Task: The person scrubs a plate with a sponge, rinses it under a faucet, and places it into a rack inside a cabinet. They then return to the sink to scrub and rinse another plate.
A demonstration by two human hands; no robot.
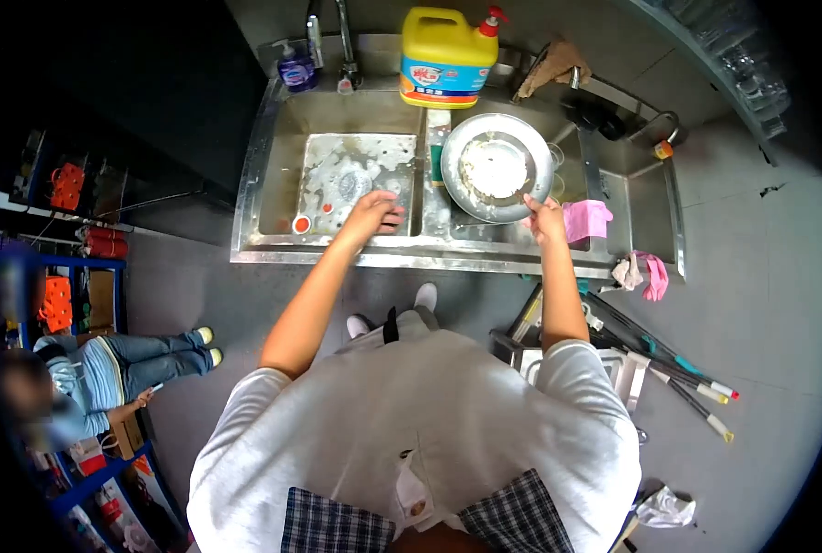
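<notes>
A round metal basin (458, 175) is tilted over the right sink compartment, with bright, whitish contents or glare at its middle. My right hand (546, 219) pinches its lower right rim. Above the front edge of the left sink compartment (287, 166), my left hand (374, 217) hangs with its fingers apart and slightly bent, holding nothing. Suds and wet patches cover that compartment's floor, where a small white-and-red round piece (301, 224) lies near the front. A green scouring pad (437, 164) rests on the divider, partly hidden by the basin.
Behind the basin stands a yellow detergent jug (448, 60). A purple soap bottle (297, 70) is beside the faucet (347, 69). Pink cloth (587, 221) lies by the right compartment; pink gloves (652, 276) hang over the front edge. Poles (678, 369) lie right; a person (107, 369) is left.
</notes>
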